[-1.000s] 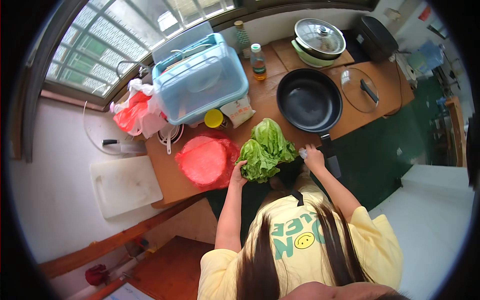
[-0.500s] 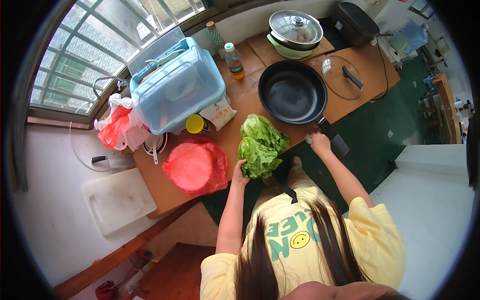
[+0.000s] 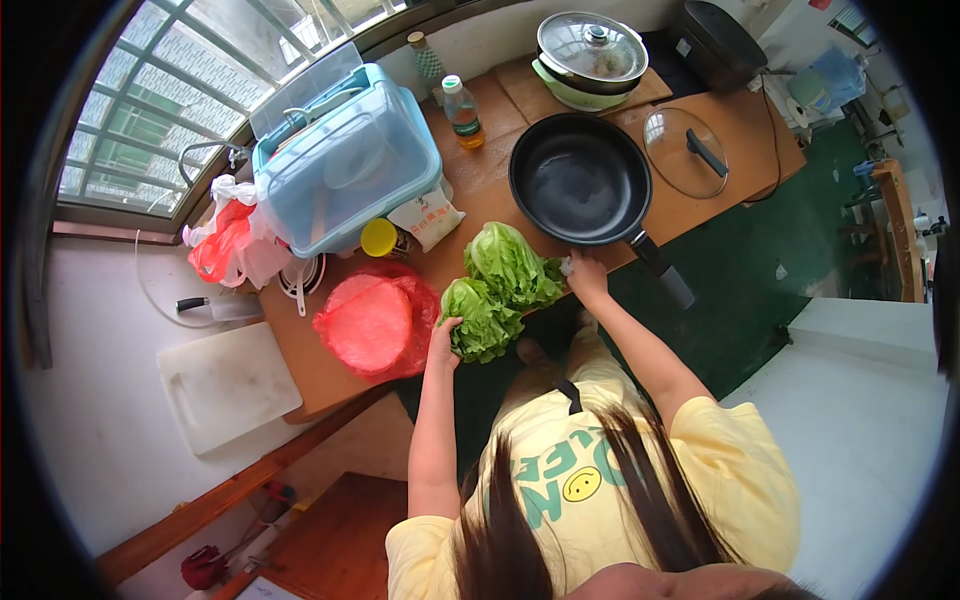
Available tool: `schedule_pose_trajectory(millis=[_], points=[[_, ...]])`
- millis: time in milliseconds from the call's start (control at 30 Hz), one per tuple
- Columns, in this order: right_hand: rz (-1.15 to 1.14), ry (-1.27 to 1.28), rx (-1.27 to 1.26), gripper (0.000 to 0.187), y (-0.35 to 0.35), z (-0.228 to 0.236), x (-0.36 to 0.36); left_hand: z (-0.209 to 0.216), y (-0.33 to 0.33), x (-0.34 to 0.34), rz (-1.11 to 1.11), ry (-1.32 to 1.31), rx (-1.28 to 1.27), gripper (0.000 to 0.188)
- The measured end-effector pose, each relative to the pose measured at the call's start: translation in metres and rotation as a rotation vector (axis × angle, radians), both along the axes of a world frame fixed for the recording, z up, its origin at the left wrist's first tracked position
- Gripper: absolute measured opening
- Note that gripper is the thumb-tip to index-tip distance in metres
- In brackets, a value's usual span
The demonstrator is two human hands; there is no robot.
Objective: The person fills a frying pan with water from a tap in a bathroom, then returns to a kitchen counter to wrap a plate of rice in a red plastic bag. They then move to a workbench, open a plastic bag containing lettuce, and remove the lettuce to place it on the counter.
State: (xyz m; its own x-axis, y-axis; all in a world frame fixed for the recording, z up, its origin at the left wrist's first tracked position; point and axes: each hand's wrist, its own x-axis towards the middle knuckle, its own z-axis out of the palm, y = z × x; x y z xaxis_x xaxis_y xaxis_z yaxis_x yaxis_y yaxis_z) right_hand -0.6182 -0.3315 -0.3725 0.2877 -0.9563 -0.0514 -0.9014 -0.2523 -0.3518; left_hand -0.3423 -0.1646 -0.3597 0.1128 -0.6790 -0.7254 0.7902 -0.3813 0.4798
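My left hand point(image 3: 447, 340) is closed on the near head of green lettuce point(image 3: 482, 322), at the table's front edge. Another lettuce head point(image 3: 505, 262) lies against it on the far side. My right hand point(image 3: 587, 274) is closed on a small crumpled whitish thing point(image 3: 567, 266), too small to name for sure, beside the far lettuce's right side. Just beyond that hand stands a black frying pan point(image 3: 580, 178), its handle pointing toward me over the table edge. Left of the lettuce sits a round bundle in a red plastic bag point(image 3: 368, 322).
A blue plastic bin point(image 3: 350, 180), a yellow-lidded jar point(image 3: 380, 238), a white packet point(image 3: 428, 218) and a bottle point(image 3: 463, 112) stand at the back left. Right of the pan lies a glass lid point(image 3: 686, 153). A white cutting board point(image 3: 228, 388) and a knife point(image 3: 215, 308) lie far left.
My right hand has moved left from below the pan handle to the lettuce, carrying the whitish thing. My left hand and the lettuce have shifted a little left; the view has also moved slightly.
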Motion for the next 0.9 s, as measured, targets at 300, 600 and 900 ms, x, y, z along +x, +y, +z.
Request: schedule_pose_trajectory(millis=[300,600,900], points=[[-0.035,-0.272,0.016,0.021,0.023,0.0,-0.006,-0.009,-0.026,-0.017,0.174,-0.505,-0.102,0.055],[-0.411,-0.945,0.16,0.009,0.035,0.053,-0.075,-0.006,-0.035,-0.02,-0.137,-1.22,0.03,0.057],[-0.651,-1.194,-0.023,0.014,-0.06,0.174,-0.186,0.012,-0.015,-0.041,-0.243,-1.579,0.012,0.063]])
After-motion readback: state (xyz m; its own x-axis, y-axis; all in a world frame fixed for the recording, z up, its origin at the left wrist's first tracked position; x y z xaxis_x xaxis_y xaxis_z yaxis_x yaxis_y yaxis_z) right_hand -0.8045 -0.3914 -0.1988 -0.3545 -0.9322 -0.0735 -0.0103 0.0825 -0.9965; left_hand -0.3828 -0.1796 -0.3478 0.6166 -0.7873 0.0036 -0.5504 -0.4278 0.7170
